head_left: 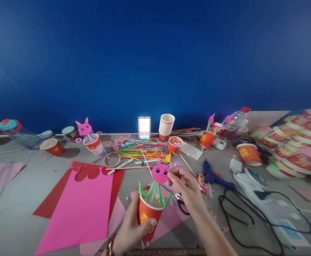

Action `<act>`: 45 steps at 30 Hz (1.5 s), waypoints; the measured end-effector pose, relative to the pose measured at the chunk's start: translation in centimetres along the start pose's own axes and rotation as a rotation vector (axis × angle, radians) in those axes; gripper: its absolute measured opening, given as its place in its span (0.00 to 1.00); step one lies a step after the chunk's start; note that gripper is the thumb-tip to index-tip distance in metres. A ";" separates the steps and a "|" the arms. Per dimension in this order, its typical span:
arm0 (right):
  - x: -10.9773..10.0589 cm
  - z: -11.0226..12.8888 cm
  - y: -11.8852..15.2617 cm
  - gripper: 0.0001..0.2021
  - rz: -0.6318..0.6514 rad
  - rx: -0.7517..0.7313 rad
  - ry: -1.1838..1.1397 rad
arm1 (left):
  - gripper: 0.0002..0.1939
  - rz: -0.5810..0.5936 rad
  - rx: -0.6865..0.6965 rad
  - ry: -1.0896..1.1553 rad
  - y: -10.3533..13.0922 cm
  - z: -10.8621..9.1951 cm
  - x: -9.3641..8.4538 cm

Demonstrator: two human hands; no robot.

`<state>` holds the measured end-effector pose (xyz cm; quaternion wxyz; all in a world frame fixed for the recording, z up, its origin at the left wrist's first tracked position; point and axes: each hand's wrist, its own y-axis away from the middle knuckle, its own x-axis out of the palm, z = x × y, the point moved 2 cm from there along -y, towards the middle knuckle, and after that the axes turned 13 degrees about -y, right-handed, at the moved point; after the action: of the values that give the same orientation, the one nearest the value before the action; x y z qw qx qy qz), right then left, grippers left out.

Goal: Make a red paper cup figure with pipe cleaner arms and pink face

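A red paper cup with yellow characters [150, 215] is upright in my left hand [134, 224], whose fingers and thumb wrap round its sides. Green pipe cleaners [160, 195] bend up and out over the cup's rim. Above the opening stands a pink animal face with eyes and ears [160, 173]. My right hand [186, 183] pinches the right edge of that face between thumb and fingers. Black-handled scissors [181, 203] lie just below my right hand, partly hidden by it.
Pink sheets [83, 202] lie on the left over red paper [54, 192]. Coloured pipe cleaners [142, 151], markers and stacked cups [166, 124] stand behind. On the right are a blue glue gun [215, 177], black cables, a power strip [254, 193] and many blurred cups [299, 142].
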<state>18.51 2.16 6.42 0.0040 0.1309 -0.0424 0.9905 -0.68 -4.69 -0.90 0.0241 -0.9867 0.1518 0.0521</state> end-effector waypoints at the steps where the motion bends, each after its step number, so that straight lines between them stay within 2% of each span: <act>1: -0.1 0.1 0.1 0.15 0.008 -0.050 0.013 | 0.40 -0.005 0.007 -0.016 0.0 0.0 0.0; 3: -0.4 0.4 0.4 0.09 0.053 -0.219 0.078 | 0.41 -0.026 0.024 -0.059 0.1 0.2 -0.1; 5: -0.6 0.9 1.0 0.02 0.161 -0.448 0.211 | 0.41 -0.059 0.054 -0.119 0.1 0.4 -0.3; 9: -0.9 2.1 2.4 0.17 0.431 -0.828 0.486 | 0.41 -0.122 0.119 -0.279 0.1 0.7 -1.0; 12: -0.9 2.8 3.1 0.23 0.456 -0.937 0.601 | 0.39 -0.152 0.143 -0.392 0.2 0.7 -1.3; 16: -1.0 3.2 3.6 0.27 0.406 -0.971 0.658 | 0.38 -0.155 0.194 -0.455 0.2 0.4 -1.3; 21: -1.2 2.8 3.7 0.22 0.401 -0.931 0.571 | 0.38 -0.160 0.234 -0.505 0.0 0.1 -1.3; 25: -0.7 2.8 3.2 0.14 0.394 -0.848 0.412 | 0.41 -0.154 0.263 -0.537 0.0 0.6 -1.2; 29: -0.4 2.6 2.8 0.11 0.358 -0.688 0.268 | 0.42 -0.108 0.256 -0.509 0.2 1.2 -1.2; 35: -1.3 1.1 2.7 0.05 0.233 -0.427 0.247 | 0.43 -0.050 0.199 -0.433 0.5 1.9 -1.1; 41: -1.3 0.3 2.5 0.04 0.234 -0.273 0.217 | 0.42 -0.035 0.199 -0.358 0.5 1.7 -0.9; 45: -1.1 0.1 2.2 0.07 0.217 -0.190 0.155 | 0.43 -0.018 0.189 -0.313 0.5 1.9 -0.8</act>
<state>19.56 -0.02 6.07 -0.0876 0.0476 -0.1496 0.9837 -1.75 -4.78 -2.73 0.1404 -0.9613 0.1414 0.1902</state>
